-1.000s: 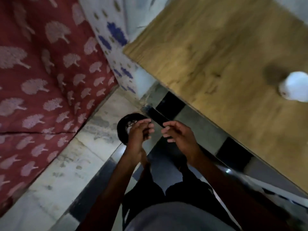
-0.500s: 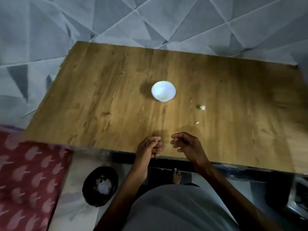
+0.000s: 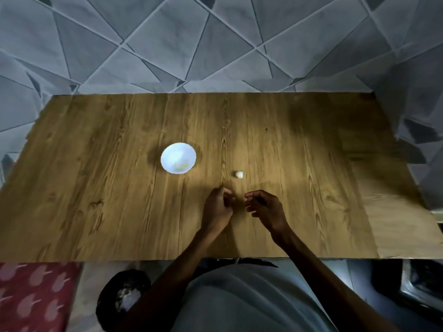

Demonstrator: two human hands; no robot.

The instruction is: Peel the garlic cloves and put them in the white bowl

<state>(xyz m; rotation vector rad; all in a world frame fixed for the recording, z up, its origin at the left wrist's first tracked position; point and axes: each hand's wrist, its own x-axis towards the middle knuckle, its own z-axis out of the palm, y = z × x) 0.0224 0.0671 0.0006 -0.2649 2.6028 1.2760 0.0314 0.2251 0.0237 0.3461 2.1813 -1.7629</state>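
The garlic clove point(image 3: 239, 174) lies on the table point(image 3: 96, 188), to the right of the white bowl point(image 3: 178, 161) and slightly nearer you. Pale peeled cloves point(image 3: 181, 166) already sit in the bowl's bottom. So you look to be between cloves: some are done, and this one waits to be picked up. The next move calls for a short reach forward to it, then a fine fingertip pinch to lift so small a thing.

Your left hand point(image 3: 217, 207) hovers right of the bowl and nearer you, fingers curled in. A tiny pale speck point(image 3: 233, 199) shows at its fingertips, but I cannot tell whether you pinch it or it lies on the wood. Your right hand point(image 3: 266, 207), farther right of the bowl, has loosely bent fingers and holds nothing I can see. A dark bin point(image 3: 123, 300) stands on the floor, well nearer you than the bowl.
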